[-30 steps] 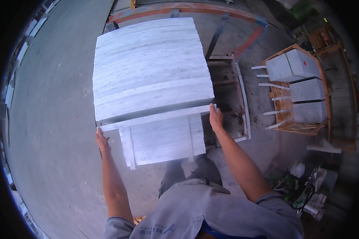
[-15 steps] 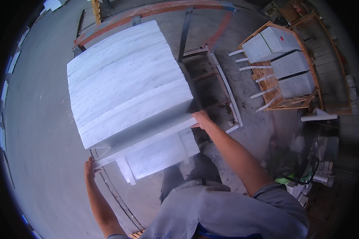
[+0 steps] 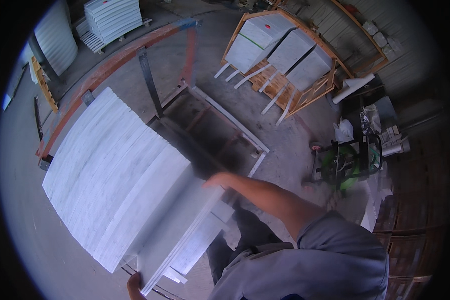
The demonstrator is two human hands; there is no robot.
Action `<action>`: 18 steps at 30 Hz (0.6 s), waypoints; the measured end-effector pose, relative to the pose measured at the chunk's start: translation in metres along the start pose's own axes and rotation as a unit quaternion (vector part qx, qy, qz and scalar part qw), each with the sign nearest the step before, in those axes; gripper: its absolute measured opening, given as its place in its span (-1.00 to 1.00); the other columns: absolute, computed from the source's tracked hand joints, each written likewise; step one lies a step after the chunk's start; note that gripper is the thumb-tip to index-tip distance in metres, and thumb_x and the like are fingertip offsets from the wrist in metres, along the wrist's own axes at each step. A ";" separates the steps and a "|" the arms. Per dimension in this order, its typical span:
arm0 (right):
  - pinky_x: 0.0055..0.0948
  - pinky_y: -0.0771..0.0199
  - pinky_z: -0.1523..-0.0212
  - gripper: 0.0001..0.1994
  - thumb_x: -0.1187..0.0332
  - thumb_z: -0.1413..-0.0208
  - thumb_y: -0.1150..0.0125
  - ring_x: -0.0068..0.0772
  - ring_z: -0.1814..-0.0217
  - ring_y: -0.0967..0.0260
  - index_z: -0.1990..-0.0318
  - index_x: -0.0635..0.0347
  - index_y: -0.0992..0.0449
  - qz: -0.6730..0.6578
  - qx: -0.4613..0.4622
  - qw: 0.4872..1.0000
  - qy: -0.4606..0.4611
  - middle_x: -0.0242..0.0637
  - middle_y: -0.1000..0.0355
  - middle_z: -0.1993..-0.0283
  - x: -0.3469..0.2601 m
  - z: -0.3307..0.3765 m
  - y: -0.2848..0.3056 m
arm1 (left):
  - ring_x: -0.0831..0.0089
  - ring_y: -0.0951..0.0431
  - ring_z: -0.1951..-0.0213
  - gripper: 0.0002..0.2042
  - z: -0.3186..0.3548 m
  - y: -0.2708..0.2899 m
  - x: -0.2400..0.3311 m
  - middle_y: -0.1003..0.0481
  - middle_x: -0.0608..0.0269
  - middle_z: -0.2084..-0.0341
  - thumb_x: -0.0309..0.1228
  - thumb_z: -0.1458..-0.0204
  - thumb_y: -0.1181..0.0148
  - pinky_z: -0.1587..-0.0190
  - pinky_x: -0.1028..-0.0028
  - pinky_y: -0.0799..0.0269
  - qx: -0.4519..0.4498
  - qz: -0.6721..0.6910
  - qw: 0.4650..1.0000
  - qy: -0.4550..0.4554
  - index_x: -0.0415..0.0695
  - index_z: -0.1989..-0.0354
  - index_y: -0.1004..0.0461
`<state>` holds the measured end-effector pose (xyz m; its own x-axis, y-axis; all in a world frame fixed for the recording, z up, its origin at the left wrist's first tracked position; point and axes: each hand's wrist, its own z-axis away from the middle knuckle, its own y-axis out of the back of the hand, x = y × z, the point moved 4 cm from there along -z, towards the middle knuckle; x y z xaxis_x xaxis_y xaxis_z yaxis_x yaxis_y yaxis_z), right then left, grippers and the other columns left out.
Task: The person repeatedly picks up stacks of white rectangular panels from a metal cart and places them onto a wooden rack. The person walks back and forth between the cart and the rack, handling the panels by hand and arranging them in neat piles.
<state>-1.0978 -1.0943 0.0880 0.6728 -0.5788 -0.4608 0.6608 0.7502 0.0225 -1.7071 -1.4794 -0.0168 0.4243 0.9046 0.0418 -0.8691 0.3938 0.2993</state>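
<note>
A large stack of thin, pale grey-white stone slabs (image 3: 105, 175) stands on edge in front of me. One stone slab (image 3: 177, 227), or a few pressed together, tilts away from the stack toward me, with a wedge-shaped gap behind. My left hand (image 3: 134, 285) is closed at the slab's near left end, its fingers partly hidden. At the other end, my right hand (image 3: 219, 181) grips the top corner, slightly blurred. Between the slab and my legs lies a lower group of pale slabs (image 3: 200, 245) with white strips across it.
A rusty red metal frame (image 3: 110, 65) runs behind the stack and continues right as a low base (image 3: 225, 120). Farther back stands a wooden crate (image 3: 305, 97) holding pale blocks. To the right are a green and black wheeled machine (image 3: 347, 162) and wooden boards (image 3: 410, 240).
My view has swung to the right, shifting the stack left and lower in the picture. Both hands stay on the slab, and its grey face shows more broadly now.
</note>
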 end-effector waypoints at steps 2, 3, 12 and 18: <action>-0.39 -0.38 0.16 -0.56 0.07 0.04 -0.16 -0.36 0.07 -0.34 0.02 0.09 -0.42 0.191 0.017 0.976 0.103 -0.25 -0.38 0.03 0.003 -0.003 0.005 | 0.25 -0.47 0.46 -0.56 -0.005 -0.014 -0.004 -0.48 -0.03 0.45 -0.18 -0.04 0.30 0.34 0.28 -0.34 0.023 0.010 1.000 -0.015 -0.24 0.32 -0.48; -0.43 -0.34 0.11 -0.54 0.03 0.04 -0.17 -0.40 0.03 -0.32 0.02 0.09 -0.44 0.196 0.016 0.973 0.121 -0.26 -0.37 0.00 0.007 -0.005 0.006 | 0.24 -0.47 0.45 -0.56 -0.007 -0.022 -0.001 -0.48 -0.03 0.44 -0.18 -0.04 0.31 0.33 0.27 -0.34 0.037 0.003 0.999 -0.012 -0.24 0.31 -0.48; -0.31 -0.27 -0.05 -0.58 0.03 0.02 -0.06 -0.18 -0.08 -0.27 0.07 0.08 -0.47 0.212 0.065 0.975 -0.007 -0.17 -0.34 -0.03 0.023 -0.020 -0.014 | 0.18 -0.47 0.31 -0.54 0.020 -0.064 0.020 -0.46 -0.10 0.35 -0.18 -0.06 0.33 0.22 0.26 -0.32 0.118 -0.040 0.992 -0.020 -0.26 0.27 -0.47; -0.29 -0.27 -0.04 -0.58 0.03 0.00 -0.02 -0.13 -0.08 -0.27 0.08 0.10 -0.47 0.288 0.137 0.947 -0.014 -0.16 -0.34 -0.03 0.049 -0.026 -0.021 | 0.13 -0.46 0.21 -0.53 0.061 -0.073 0.011 -0.45 -0.15 0.29 -0.18 -0.07 0.35 0.14 0.25 -0.30 0.182 -0.086 0.978 -0.055 -0.28 0.24 -0.46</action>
<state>-1.0868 -1.1301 0.0422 0.9544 -0.1088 -0.2780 0.2395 0.8350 0.4954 -1.6237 -1.5086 0.0194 0.5984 0.7991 0.0577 -0.6435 0.4365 0.6288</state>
